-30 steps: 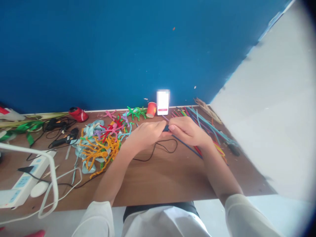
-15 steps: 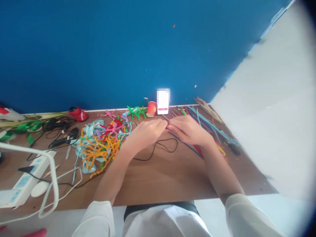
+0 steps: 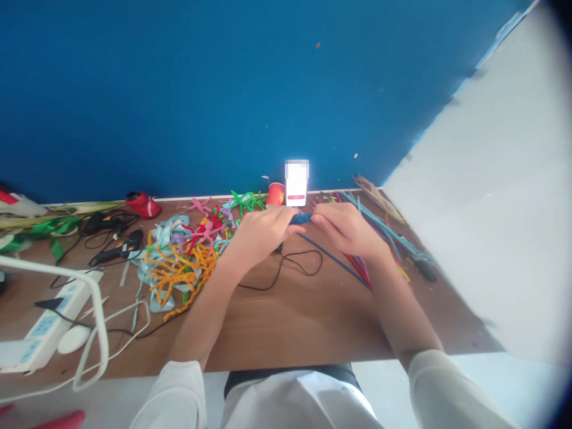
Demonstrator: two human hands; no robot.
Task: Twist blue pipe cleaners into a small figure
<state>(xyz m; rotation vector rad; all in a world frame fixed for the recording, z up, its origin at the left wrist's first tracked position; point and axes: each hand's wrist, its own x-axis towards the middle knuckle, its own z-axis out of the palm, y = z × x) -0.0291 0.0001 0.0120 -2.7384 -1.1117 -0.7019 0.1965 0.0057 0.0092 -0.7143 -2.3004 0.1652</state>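
Your left hand (image 3: 263,233) and right hand (image 3: 347,229) each pinch one end of a short blue twist (image 3: 301,219), which sits between them above the table (image 3: 304,322), in front of the lit phone (image 3: 297,186). Orange pipe cleaners (image 3: 185,276) lie heaped near your left forearm.

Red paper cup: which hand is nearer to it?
Left. The left hand is in front of the red paper cup; the right hand is farther off, to its right.

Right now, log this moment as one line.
left hand: holding blue piece | right hand: holding its other end | beyond hands: red cup, lit screen
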